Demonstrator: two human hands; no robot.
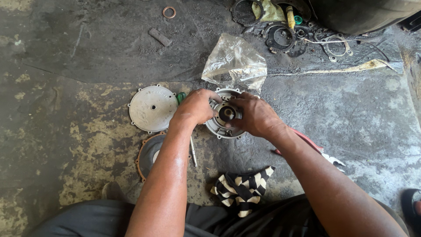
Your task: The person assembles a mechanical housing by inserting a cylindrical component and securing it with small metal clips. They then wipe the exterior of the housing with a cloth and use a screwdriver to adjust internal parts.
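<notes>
Lying nearest, a checkered rag [242,189] is sitting below the round metal housing [224,115] that both the left hand [196,106] and right hand [253,115] are grasping, a crumpled clear plastic bag [236,62] just above it.

One head-worn camera looks steeply down, close over the floor [351,114].

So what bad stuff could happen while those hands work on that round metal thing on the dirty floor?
Grit might get in: the round metal housing that the left hand and right hand grip lies on a dusty concrete floor. The screwdriver by the left forearm could get knocked and roll. The small washer lies far off, so it could be lost.
</notes>
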